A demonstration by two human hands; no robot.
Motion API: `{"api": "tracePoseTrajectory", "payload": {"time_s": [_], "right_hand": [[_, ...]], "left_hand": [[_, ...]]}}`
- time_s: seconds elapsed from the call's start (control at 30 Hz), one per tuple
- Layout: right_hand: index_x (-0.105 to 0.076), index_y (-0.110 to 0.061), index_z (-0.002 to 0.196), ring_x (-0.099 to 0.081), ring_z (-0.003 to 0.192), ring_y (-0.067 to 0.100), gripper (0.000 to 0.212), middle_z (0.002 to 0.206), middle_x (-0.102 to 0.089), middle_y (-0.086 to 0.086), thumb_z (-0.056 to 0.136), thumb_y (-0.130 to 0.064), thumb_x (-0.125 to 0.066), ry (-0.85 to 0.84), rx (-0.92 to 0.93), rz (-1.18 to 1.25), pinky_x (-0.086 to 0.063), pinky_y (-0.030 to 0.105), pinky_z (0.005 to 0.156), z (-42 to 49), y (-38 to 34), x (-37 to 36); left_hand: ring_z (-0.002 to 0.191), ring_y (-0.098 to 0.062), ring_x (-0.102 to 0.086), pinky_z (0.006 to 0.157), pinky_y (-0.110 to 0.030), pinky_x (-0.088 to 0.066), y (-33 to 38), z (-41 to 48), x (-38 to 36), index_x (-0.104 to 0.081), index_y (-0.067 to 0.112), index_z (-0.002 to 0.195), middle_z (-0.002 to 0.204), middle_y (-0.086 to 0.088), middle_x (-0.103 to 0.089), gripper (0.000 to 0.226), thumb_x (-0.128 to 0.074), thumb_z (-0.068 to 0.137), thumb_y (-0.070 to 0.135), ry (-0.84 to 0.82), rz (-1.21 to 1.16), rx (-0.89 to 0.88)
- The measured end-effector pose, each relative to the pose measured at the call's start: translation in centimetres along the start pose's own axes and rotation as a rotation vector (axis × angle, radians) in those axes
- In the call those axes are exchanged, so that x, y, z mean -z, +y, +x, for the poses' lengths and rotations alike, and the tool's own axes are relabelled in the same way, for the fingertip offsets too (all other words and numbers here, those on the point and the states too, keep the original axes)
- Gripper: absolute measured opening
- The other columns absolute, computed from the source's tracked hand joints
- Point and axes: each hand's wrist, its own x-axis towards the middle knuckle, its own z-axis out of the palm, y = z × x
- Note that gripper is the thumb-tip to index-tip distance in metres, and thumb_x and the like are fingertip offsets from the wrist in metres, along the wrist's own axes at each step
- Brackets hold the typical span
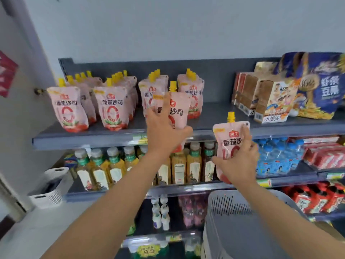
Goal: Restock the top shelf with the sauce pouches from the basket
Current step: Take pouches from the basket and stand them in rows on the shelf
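Rows of pink sauce pouches (110, 107) with yellow caps stand on the grey top shelf (89, 139). My left hand (164, 131) holds one pink pouch (179, 111) upright at the shelf's front edge, in front of the third row. My right hand (240, 161) grips a second pouch (228, 139) lower down, below the shelf's edge and to the right. The grey basket (239, 221) sits under my right arm at the lower right; its inside is hidden from view.
Cartons (265, 98) and blue snack bags (323, 85) fill the top shelf's right end. Tea bottles (115, 165) and blue water packs (278, 157) line the shelf below. A white basket (52, 186) rests at that shelf's left end. Open shelf space lies between pouches and cartons.
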Motion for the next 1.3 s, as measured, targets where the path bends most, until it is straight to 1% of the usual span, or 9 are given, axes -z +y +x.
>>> {"api": "tracePoseTrajectory", "payload": {"time_s": [0.2, 0.4, 0.6, 0.7, 0.83, 0.93, 1.1, 1.2, 1.3], "right_hand": [[-0.012, -0.033, 0.148, -0.035, 0.119, 0.028, 0.119, 0.129, -0.034, 0.012, 0.053, -0.021, -0.083, -0.001, 0.123, 0.144, -0.037, 0.047, 0.099, 4.8, -3.2, -1.6], [-0.011, -0.034, 0.148, -0.032, 0.118, 0.022, 0.119, 0.131, -0.033, 0.007, 0.055, -0.019, -0.084, -0.031, 0.136, 0.22, -0.032, 0.033, 0.094, 8.7, -3.7, -4.2], [-0.014, -0.034, 0.147, -0.03, 0.11, 0.014, 0.117, 0.128, -0.034, 0.002, 0.053, -0.021, -0.082, -0.035, 0.167, 0.246, -0.033, 0.036, 0.096, 11.1, -3.7, -6.1], [-0.013, -0.035, 0.147, -0.03, 0.117, 0.016, 0.119, 0.13, -0.033, -0.001, 0.052, -0.022, -0.083, -0.037, 0.174, 0.283, -0.033, 0.041, 0.101, 12.3, -4.0, -6.8], [-0.012, -0.035, 0.146, -0.029, 0.119, 0.016, 0.119, 0.132, -0.031, 0.001, 0.053, -0.025, -0.085, -0.004, 0.224, 0.28, -0.034, 0.039, 0.098, 14.1, -5.0, -7.9], [-0.013, -0.031, 0.147, -0.031, 0.117, 0.016, 0.119, 0.133, -0.032, 0.002, 0.054, -0.033, -0.086, 0.046, 0.237, 0.247, -0.032, 0.037, 0.095, 15.6, -5.9, -9.2], [-0.008, -0.026, 0.149, -0.033, 0.12, 0.024, 0.122, 0.136, -0.032, 0.007, 0.056, -0.035, -0.086, 0.063, 0.192, 0.168, -0.035, 0.044, 0.094, 16.9, -6.3, -11.9], [-0.008, -0.025, 0.149, -0.032, 0.118, 0.025, 0.121, 0.134, -0.031, 0.009, 0.058, -0.038, -0.085, 0.071, 0.161, 0.168, -0.038, 0.049, 0.092, 16.7, -5.7, -13.4], [-0.009, -0.022, 0.149, -0.03, 0.118, 0.027, 0.123, 0.131, -0.031, 0.012, 0.056, -0.033, -0.088, 0.078, 0.141, 0.206, -0.038, 0.05, 0.093, 16.8, -5.2, -14.2]], "left_hand": [[0.125, -0.034, -0.032, 0.106, -0.042, -0.032, -0.8, 7.0, 0.9, -0.011, 0.041, 0.151, 0.138, -0.017, -0.025, 0.106, -0.073, 0.065, 0.048, 0.225, 0.046, 0.032], [0.124, -0.039, -0.031, 0.105, -0.048, -0.035, -4.1, 11.0, -1.1, -0.005, 0.044, 0.15, 0.138, -0.019, -0.026, 0.109, -0.074, 0.066, 0.048, 0.265, 0.16, 0.036], [0.121, -0.035, -0.033, 0.105, -0.043, -0.032, -7.9, 11.6, -4.0, -0.002, 0.043, 0.15, 0.134, -0.016, -0.026, 0.117, -0.081, 0.063, 0.038, 0.241, 0.139, 0.035], [0.122, -0.032, -0.032, 0.104, -0.039, -0.031, -9.2, 11.6, -4.7, -0.001, 0.042, 0.151, 0.133, -0.014, -0.027, 0.121, -0.084, 0.063, 0.03, 0.26, 0.078, 0.012], [0.134, -0.015, -0.02, 0.107, -0.028, -0.019, -9.8, 11.7, -5.3, -0.001, 0.024, 0.152, 0.146, -0.005, -0.022, 0.128, -0.09, 0.059, 0.023, 0.299, -0.042, 0.02], [0.143, -0.015, -0.013, 0.111, -0.028, -0.014, -10.2, 12.1, -5.6, 0.001, 0.021, 0.152, 0.156, -0.001, -0.013, 0.138, -0.094, 0.052, 0.025, 0.297, -0.159, 0.088], [0.13, -0.022, -0.03, 0.106, -0.036, -0.03, -9.8, 12.5, -5.4, -0.026, 0.012, 0.139, 0.135, -0.007, -0.032, 0.121, -0.095, 0.043, 0.038, 0.227, -0.131, 0.213], [0.123, -0.016, -0.032, 0.104, -0.035, -0.034, -9.9, 12.6, -5.1, -0.029, 0.017, 0.132, 0.131, -0.001, -0.031, 0.114, -0.095, 0.041, 0.038, 0.193, -0.202, 0.248], [0.117, -0.009, -0.041, 0.096, -0.026, -0.037, -9.9, 13.0, -4.7, -0.027, 0.03, 0.126, 0.126, 0.008, -0.038, 0.109, -0.097, 0.042, 0.026, 0.154, -0.367, 0.249]]}}
